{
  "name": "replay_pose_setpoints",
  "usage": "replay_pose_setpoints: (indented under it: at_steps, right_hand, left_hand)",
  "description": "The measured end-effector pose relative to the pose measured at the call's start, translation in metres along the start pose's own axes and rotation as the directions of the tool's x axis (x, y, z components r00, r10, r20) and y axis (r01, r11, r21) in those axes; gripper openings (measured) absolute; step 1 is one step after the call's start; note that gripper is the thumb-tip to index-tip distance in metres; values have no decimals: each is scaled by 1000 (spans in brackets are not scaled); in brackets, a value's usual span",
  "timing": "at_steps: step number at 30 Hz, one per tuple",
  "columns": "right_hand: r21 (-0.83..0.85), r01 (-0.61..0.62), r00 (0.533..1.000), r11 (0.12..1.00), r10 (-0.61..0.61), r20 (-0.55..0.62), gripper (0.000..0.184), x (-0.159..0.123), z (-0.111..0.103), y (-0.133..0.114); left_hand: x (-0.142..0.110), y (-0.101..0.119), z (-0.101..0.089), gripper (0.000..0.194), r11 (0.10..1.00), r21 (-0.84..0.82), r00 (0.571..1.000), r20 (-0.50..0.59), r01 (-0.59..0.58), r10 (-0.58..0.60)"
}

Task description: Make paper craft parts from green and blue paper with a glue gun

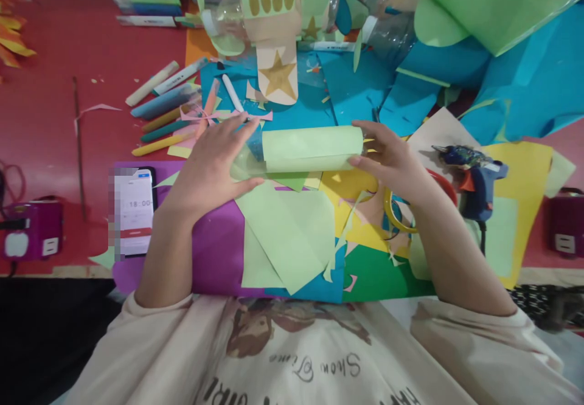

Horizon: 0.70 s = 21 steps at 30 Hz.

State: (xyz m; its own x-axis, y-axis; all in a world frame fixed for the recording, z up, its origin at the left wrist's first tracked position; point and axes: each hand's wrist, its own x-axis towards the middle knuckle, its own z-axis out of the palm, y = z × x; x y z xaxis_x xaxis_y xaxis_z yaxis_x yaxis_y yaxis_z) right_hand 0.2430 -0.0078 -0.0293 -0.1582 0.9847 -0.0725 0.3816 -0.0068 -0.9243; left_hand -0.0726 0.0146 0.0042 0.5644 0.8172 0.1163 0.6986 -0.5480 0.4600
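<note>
A clear plastic bottle lies sideways in front of me, its middle wrapped in a sheet of pale green paper. The paper's overlapping edge runs lengthwise along the near side. My left hand curves around the bottle's left end, fingers on the far side and thumb on the near side. At the other end my right hand grips with its thumb on the paper and its fingers behind. Beneath the bottle lie loose pale green sheets.
A blue glue gun and yellow tape roll lie right. At left are a phone, several markers and a purple power box. Decorated bottles and blue sheets lie beyond; paper scraps are scattered about.
</note>
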Motion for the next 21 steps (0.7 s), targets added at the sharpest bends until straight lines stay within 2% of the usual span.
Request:
replay_pose_setpoints:
  at_steps: [3, 5, 6, 9, 12, 16, 21]
  right_hand:
    - [190, -93, 991, 977, 109, -73, 32, 0, -1, -2]
    - [209, -138, 984, 968, 158, -87, 25, -2, -1, -4]
    - [191, -150, 982, 970, 169, -83, 23, -3, -1, -5]
    - [103, -131, 984, 986, 142, -108, 24, -9, 1, -8]
    - [-51, -79, 990, 996, 72, -125, 39, -13, 4, -8]
    - [-120, -33, 999, 992, 34, 7, 51, -17, 8, -7]
    - [-211, 1, 999, 978, -12, -51, 53, -18, 14, -9]
  left_hand:
    - [-12, 1, 3, 60, 995, -101, 973, -230, -12, -12]
    - [-17, 5, 10, 46, 988, -152, 928, -370, -21, -38]
    - [-18, 7, 15, 43, 987, -160, 921, -389, -28, -37]
    - [-17, 9, 26, 40, 984, -155, 911, -385, 92, -146]
    - [-11, 0, 31, 46, 975, -137, 897, -384, 177, -217]
    - [-4, -14, 36, 57, 969, -157, 943, -243, 193, -228]
    - [-2, -12, 42, 61, 970, -141, 952, -210, 198, -225]
